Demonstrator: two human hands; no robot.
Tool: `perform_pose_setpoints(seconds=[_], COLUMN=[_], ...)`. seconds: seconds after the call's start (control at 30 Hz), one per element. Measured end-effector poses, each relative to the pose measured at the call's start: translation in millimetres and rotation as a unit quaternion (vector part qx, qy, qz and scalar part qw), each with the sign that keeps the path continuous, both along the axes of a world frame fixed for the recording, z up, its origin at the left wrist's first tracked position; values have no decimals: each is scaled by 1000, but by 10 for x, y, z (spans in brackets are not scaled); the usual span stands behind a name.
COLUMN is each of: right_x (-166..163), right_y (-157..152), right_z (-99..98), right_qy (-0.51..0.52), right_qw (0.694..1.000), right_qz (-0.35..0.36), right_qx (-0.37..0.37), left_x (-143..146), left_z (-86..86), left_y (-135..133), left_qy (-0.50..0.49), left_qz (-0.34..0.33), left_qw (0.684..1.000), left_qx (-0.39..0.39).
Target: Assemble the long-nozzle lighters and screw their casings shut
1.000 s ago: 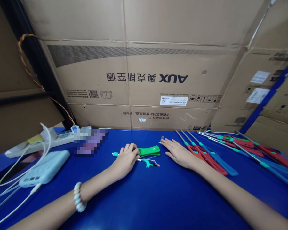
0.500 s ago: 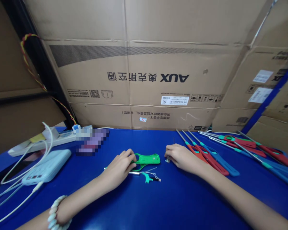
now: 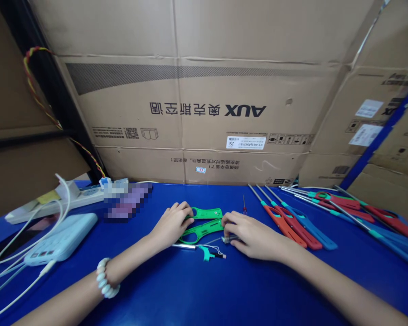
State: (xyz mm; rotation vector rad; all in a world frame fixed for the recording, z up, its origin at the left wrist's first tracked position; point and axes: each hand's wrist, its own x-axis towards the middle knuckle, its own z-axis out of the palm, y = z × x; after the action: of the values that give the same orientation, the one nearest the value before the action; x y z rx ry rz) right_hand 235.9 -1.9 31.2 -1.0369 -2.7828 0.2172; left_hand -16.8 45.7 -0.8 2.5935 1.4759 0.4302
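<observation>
My left hand (image 3: 173,226) pinches the looped end of a green plastic lighter casing half (image 3: 207,213). A second green casing half (image 3: 204,230) lies just in front of it, slightly apart and angled. My right hand (image 3: 246,233) is curled by the right ends of the halves, its fingers closed on a small clear and metallic part (image 3: 225,239), mostly hidden. In front of the casing lie a metal tube (image 3: 184,246), a turquoise trigger piece (image 3: 206,253) and a small black part with white wires (image 3: 219,256). Behind my right hand is a thin red-handled screwdriver (image 3: 245,208).
Several long-reach lighters in red, orange and blue (image 3: 301,226) lie along the right side. At left are a light blue power bank (image 3: 63,240) with cables, a power strip (image 3: 85,195) and a pixelated purple item (image 3: 131,201). Cardboard (image 3: 204,90) walls the blue table's back.
My right hand has moved left and nearer, bringing the small part beside the casing. The screwdriver behind it is now uncovered. The two green halves show farther apart.
</observation>
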Motion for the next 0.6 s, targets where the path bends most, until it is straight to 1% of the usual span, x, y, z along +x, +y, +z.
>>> perform_pose_setpoints(seconds=[0.07,0.13,0.4,0.6], right_x=[-10,-17,3,28], right_y=[-16,-28,-49,-37], right_z=[-14,-15,41,50], right_qy=[26,31,50,59], right_qw=[999,999,995,990], right_qz=[19,33,44,57], right_qx=[-12,-30,-75,-113], left_x=[0,-22,-129,-91], left_z=[6,5,-13,23], left_y=[-29,-51,-56,-111], left_qy=[2,1,-40,-25], left_qz=[-2,-5,-44,-52], left_qw=[1000,1000,998,998], left_qx=[2,4,2,-6])
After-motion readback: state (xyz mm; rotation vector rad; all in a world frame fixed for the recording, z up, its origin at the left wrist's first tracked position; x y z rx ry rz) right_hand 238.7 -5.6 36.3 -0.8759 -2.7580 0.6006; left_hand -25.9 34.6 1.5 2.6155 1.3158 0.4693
